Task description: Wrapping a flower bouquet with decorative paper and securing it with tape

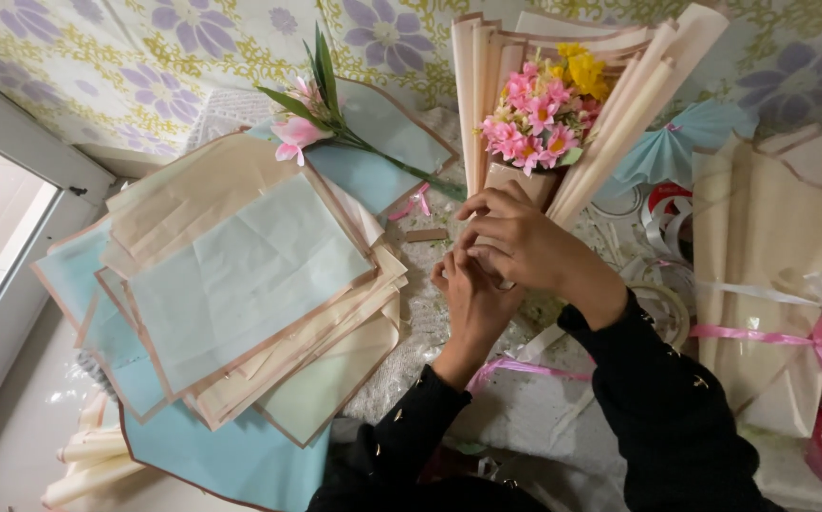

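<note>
A bouquet (563, 104) of pink and yellow flowers, wrapped in cream paper, lies at the top middle. My right hand (515, 237) grips its narrow lower end just below the blooms. My left hand (472, 289) presses against the same spot from beneath, fingers curled on the wrap. Both arms wear black sleeves. A pink ribbon (525, 370) trails under my wrists.
A pile of cream and pale blue paper sheets (240, 284) fills the left. A loose pink flower stem (311, 128) lies above it. A finished wrapped bundle (771, 284) tied with pink and white ribbon sits right. Ribbon rolls (662, 213) lie beside it.
</note>
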